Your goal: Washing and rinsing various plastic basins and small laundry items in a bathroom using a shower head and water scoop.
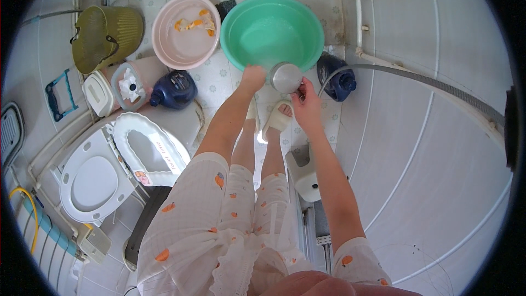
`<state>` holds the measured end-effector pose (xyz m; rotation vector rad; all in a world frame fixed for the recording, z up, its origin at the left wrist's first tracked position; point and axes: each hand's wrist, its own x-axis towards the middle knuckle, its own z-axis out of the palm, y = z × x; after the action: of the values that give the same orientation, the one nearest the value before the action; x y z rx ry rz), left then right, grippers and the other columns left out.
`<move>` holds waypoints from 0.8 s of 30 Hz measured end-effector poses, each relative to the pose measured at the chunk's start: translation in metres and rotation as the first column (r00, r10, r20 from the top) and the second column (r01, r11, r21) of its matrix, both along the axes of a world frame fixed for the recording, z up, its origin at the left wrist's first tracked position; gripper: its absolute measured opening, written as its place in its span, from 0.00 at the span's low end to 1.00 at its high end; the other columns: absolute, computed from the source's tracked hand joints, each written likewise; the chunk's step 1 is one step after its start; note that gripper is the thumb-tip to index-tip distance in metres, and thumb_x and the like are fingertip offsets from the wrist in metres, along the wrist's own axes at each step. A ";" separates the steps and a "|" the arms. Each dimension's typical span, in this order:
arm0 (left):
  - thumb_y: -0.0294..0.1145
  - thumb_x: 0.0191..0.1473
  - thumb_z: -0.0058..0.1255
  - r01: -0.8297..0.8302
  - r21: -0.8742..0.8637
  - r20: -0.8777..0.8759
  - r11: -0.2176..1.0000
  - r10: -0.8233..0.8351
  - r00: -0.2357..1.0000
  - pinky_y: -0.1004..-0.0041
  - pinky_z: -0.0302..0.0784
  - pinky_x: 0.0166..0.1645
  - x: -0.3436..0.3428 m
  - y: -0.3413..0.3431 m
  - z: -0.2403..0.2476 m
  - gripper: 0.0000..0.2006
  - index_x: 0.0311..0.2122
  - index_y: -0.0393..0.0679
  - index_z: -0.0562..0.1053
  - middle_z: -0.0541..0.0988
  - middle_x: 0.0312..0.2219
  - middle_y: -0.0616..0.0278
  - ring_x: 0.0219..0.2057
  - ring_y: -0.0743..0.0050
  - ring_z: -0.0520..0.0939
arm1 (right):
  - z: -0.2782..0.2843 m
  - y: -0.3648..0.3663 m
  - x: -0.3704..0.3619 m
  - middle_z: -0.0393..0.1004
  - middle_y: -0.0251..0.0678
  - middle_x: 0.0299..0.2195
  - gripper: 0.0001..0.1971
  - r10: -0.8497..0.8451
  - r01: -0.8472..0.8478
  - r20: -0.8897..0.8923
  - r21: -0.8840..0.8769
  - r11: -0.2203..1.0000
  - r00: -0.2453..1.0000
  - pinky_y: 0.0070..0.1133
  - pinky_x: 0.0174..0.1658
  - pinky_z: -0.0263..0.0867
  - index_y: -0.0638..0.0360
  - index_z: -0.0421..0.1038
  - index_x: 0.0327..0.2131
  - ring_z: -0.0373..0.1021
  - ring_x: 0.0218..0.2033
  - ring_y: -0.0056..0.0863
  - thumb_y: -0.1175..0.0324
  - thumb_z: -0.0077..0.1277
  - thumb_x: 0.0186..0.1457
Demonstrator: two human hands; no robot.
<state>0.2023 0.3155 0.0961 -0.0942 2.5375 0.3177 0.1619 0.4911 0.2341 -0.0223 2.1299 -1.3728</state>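
Along the left edge of the tiled floor [211, 85], white toilet lid [90, 181], with a scalloped white seat ring [167, 153] just to its right. Same edge, farther off: olive-green basket [118, 35]; white-lidded bin [100, 94] nearer me, then a dark-blue jug [176, 87]. Pale pink basin [164, 35] next, toward the floor's far edge, orange-and-white scraps [206, 21] lying inside, can't tell what exactly.

My left hand [252, 78] is at the near rim of the green basin [313, 38], fingers bunched, almost a fist; fingertips hidden, so I cannot tell if they hold anything. Green basin sits just right of the pink one and is wider; how full, unclear. My feet, in cream slippers [273, 121], are on the floor on this side of it. Round grey shower head [286, 78] is by the green basin's near rim, between my two hands. My right hand [308, 104] holds it at its lower right side, thumb and fingers pinched narrow. White plastic piece [304, 175] near my right forearm, kind unclear. Second dark-blue jug [338, 79] by the floor's right edge; grey hose [416, 75] arches across it from the right wall toward my right hand.
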 end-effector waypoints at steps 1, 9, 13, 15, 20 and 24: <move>0.28 0.43 0.44 -0.002 -0.003 0.002 1.000 0.002 1.000 0.62 0.67 0.43 0.000 -0.002 0.000 0.07 0.27 0.47 0.75 0.77 0.27 0.59 0.33 0.61 0.77 | -0.001 -0.003 0.002 0.70 0.41 0.33 0.22 0.034 -0.034 -0.017 -0.034 0.999 0.999 0.22 0.39 0.64 0.63 0.58 0.49 0.68 0.34 0.29 0.80 0.46 0.47; 0.31 0.44 0.43 -0.116 0.384 -0.264 0.916 0.230 0.937 0.63 0.72 0.31 -0.018 -0.007 0.010 0.08 0.30 0.44 0.74 0.76 0.28 0.53 0.29 0.52 0.77 | -0.014 -0.006 0.005 0.70 0.45 0.34 0.24 0.076 -0.081 -0.112 -0.040 0.996 0.991 0.23 0.39 0.64 0.63 0.58 0.48 0.69 0.34 0.33 0.83 0.45 0.44; 0.40 0.40 0.52 -0.218 0.374 -0.229 0.902 0.318 0.920 0.62 0.71 0.31 -0.047 -0.004 0.013 0.17 0.37 0.47 0.71 0.76 0.26 0.50 0.30 0.50 0.77 | -0.011 -0.005 -0.003 0.70 0.44 0.33 0.23 0.002 -0.006 -0.163 -0.023 1.000 0.987 0.23 0.39 0.65 0.64 0.59 0.47 0.70 0.34 0.33 0.82 0.45 0.44; 0.39 0.40 0.52 -0.221 0.440 -0.166 0.870 0.321 0.932 0.60 0.71 0.33 -0.063 -0.006 0.011 0.19 0.40 0.47 0.70 0.76 0.27 0.48 0.31 0.47 0.76 | -0.011 -0.004 -0.008 0.71 0.43 0.33 0.22 -0.014 0.014 -0.165 -0.001 1.000 0.986 0.23 0.38 0.65 0.64 0.59 0.47 0.70 0.34 0.32 0.82 0.46 0.44; 0.27 0.44 0.43 -0.025 0.552 -0.495 0.833 0.352 0.794 0.61 0.72 0.33 -0.052 0.008 -0.012 0.11 0.35 0.45 0.72 0.76 0.28 0.51 0.30 0.50 0.77 | -0.021 -0.007 -0.015 0.70 0.38 0.32 0.22 -0.047 0.046 -0.212 -0.012 0.999 0.976 0.18 0.37 0.63 0.66 0.58 0.48 0.67 0.33 0.23 0.81 0.46 0.47; 0.33 0.41 0.51 -0.303 0.322 0.004 0.897 0.319 0.948 0.61 0.71 0.37 -0.029 0.021 -0.032 0.15 0.39 0.46 0.72 0.75 0.31 0.50 0.34 0.49 0.76 | -0.029 -0.006 -0.022 0.70 0.38 0.33 0.22 -0.043 0.046 -0.231 0.011 0.999 0.972 0.18 0.36 0.63 0.65 0.58 0.48 0.67 0.33 0.23 0.81 0.47 0.47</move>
<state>0.1730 0.3362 0.0644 -0.3740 2.4781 0.8633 0.1396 0.4846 0.2051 -0.1345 2.3446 -1.4388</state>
